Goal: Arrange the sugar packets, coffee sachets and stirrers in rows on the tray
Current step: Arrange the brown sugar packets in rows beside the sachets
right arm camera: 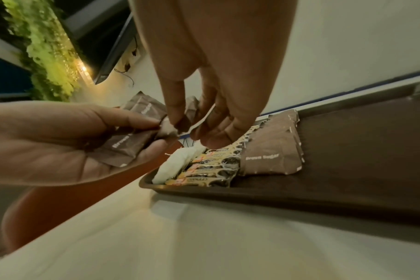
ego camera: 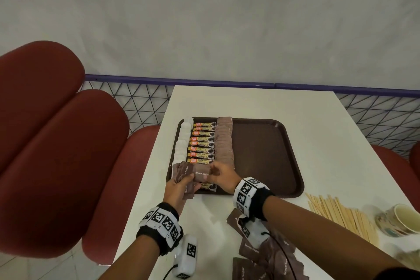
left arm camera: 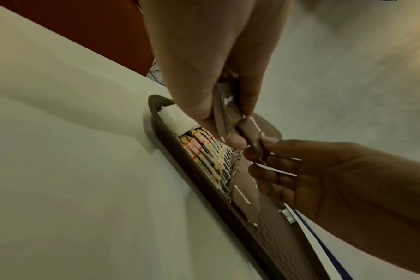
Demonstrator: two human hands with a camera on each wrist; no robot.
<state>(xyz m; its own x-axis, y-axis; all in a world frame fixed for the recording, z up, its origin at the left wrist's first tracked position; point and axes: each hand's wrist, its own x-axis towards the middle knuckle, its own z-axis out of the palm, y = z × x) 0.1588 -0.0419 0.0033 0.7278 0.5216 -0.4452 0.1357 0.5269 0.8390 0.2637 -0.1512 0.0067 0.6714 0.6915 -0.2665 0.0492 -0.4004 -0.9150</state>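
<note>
Bare forearms, banded wrists

Each wrist wears a black strap (ego camera: 159, 232) ringed with white black-patterned marker tiles (ego camera: 246, 188); a black cable (ego camera: 286, 254) trails below.

A patterned cup (ego camera: 396, 220) lies beside red seats (ego camera: 61, 143).

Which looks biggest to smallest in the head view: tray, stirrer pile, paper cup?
1. tray, clearly largest.
2. stirrer pile.
3. paper cup, smallest, though the frame edge cuts it and it lies nearer the camera than the tray.
</note>
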